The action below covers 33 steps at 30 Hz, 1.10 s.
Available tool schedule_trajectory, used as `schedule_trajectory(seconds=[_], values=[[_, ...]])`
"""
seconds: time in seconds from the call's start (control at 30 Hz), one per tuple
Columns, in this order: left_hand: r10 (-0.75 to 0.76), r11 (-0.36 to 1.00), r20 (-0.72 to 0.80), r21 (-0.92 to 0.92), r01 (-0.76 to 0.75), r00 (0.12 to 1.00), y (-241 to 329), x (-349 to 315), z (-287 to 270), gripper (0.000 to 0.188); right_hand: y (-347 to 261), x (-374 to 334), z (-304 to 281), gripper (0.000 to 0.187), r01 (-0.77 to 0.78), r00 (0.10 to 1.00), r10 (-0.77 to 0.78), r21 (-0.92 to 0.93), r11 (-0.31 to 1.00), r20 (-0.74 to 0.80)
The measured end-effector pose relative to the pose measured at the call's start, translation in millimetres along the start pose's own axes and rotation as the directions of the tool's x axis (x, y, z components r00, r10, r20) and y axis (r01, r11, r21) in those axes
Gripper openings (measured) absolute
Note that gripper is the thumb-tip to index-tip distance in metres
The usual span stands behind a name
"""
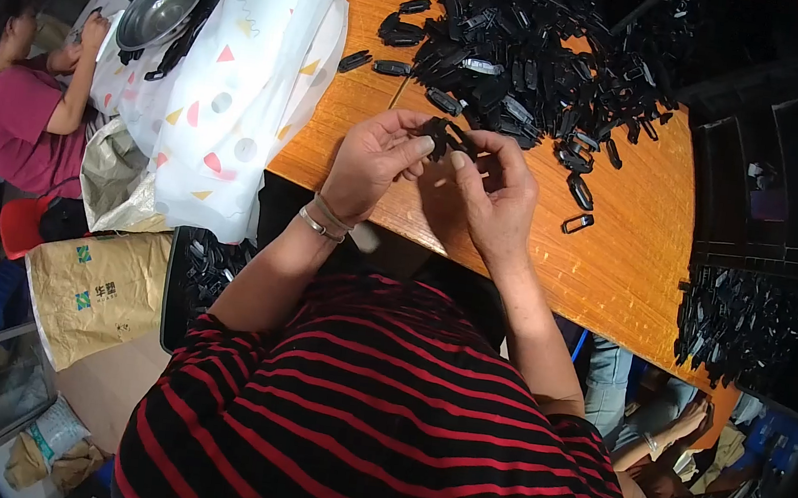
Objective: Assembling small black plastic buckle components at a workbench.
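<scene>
We note one left hand (374,163) and one right hand (503,197), both pinching black plastic (439,138), piece count unclear, near one heap of parts (528,67) on one table (613,273).

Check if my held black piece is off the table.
Off: left hand and right hand hold the black plastic piece above the shadowed wooden tabletop.

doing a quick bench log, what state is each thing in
left hand, pinching black plastic
right hand, pinching black plastic
black plastic, held, one piece or two unclear
black pile, loosely heaped on table
metal bowl, open side showing
patterned cover, draped, hanging down
brown sack, creased
bracelet, worn on left wrist
</scene>
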<state>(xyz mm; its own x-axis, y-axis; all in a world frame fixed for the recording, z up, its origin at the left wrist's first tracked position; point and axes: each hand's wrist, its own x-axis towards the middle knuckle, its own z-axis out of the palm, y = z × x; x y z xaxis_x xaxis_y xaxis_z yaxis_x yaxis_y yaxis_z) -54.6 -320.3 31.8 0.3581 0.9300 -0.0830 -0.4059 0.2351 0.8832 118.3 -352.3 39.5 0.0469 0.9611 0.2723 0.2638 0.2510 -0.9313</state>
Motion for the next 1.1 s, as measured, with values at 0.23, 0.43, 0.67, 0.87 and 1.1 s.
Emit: schedule_trajectory(seconds=[0.23, 0.43, 0.67, 0.87, 1.1], values=[[0.072, 0.997, -0.028, 0.02, -0.072, 0.997, -1.0, -1.8, 1.1, 0.023, -5.0, -1.9, 5.5, 0.019, 0.024, 1.0, -0.023, -0.06, 0.998, 0.015], [0.085, 0.996, -0.033, -0.013, -0.085, 0.996, -10.2, -6.3, -2.3, 0.024, -2.9, -6.5, 7.4, 0.017, 0.058, 0.998, -0.058, -0.093, 0.994, -0.003], [0.105, 0.994, 0.005, 0.027, -0.105, 0.994, -9.5, -6.7, 3.0, 0.028, -9.7, -12.9, 7.2, 0.019, 0.075, 0.996, -0.08, -0.118, 0.99, -0.045], [0.217, 0.909, -0.039, 0.372, -0.187, 0.975, -4.7, -20.5, 18.4, 0.025, -9.4, -16.8, 11.4, 0.026, 0.295, 0.941, -0.335, -0.38, 0.877, -0.042], [0.234, 0.906, 0.062, 0.349, -0.24, 0.97, 2.2, -25.3, 24.2, 0.016, -19.5, -31.2, 17.3, 0.043, 0.012, 1.0, -0.011, -0.087, 0.996, 0.009]])
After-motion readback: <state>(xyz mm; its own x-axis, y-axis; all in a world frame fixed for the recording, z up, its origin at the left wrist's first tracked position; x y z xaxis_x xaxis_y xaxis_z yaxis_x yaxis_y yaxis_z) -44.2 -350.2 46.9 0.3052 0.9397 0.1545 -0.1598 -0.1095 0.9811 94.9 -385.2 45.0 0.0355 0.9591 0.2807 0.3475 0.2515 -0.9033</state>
